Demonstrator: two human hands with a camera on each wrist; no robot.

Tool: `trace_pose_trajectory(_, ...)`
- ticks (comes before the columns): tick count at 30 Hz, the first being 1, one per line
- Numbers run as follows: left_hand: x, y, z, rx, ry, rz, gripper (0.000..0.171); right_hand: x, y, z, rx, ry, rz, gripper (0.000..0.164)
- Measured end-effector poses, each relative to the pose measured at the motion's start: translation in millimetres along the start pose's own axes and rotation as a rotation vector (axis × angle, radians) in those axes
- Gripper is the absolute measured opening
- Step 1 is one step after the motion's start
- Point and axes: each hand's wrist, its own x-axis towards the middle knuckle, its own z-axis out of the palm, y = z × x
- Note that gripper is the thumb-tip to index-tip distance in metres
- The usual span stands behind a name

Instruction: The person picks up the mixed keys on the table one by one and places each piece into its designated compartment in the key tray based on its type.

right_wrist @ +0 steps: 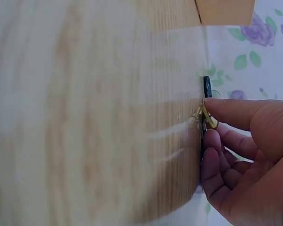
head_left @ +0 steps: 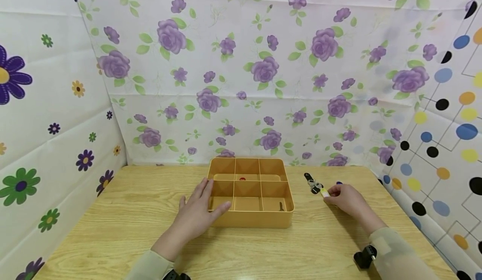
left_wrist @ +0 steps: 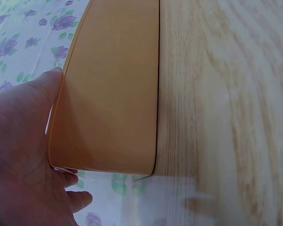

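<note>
A tan divided box (head_left: 250,219) with two rows of compartments sits on the table. My left hand (head_left: 196,217) rests at its left front corner, fingers extended along the left rim and thumb over the front edge. To the box's right, my right hand (head_left: 348,200) pinches a small yellow-and-white piece (head_left: 324,193) between thumb and fingers, low at the tabletop; in the right wrist view this yellow piece (right_wrist: 209,117) is partly hidden by the fingers. Touching or just beside it lies a black strap with metal parts (head_left: 312,183), like a keychain.
Inside the box are a red item (head_left: 242,179) in the back middle compartment and a small dark item (head_left: 281,206) at front right. A blue object (head_left: 339,183) shows behind my right hand. Patterned cloth walls (head_left: 241,83) border the wooden table (head_left: 150,192).
</note>
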Motion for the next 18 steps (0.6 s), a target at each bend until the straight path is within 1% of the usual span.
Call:
trace_pose_trajectory(4, -0.1, -0.1, 0.1, 0.001, 0.001, -0.001, 0.106, 0.4, 0.3, -0.2, -0.002, 0.001, -0.002, 0.031)
trace_pose_trajectory(8, 0.1, 0.3, -0.2, 0.002, 0.001, 0.001, 0.106, 0.6, 1.8, -0.1, -0.007, 0.005, 0.007, 0.028)
trace_pose_trajectory(18, -1.2, -0.1, -1.0, 0.000, -0.004, -0.002, 0.106, -1.6, -0.3, -1.8, -0.012, -0.008, -0.007, 0.021)
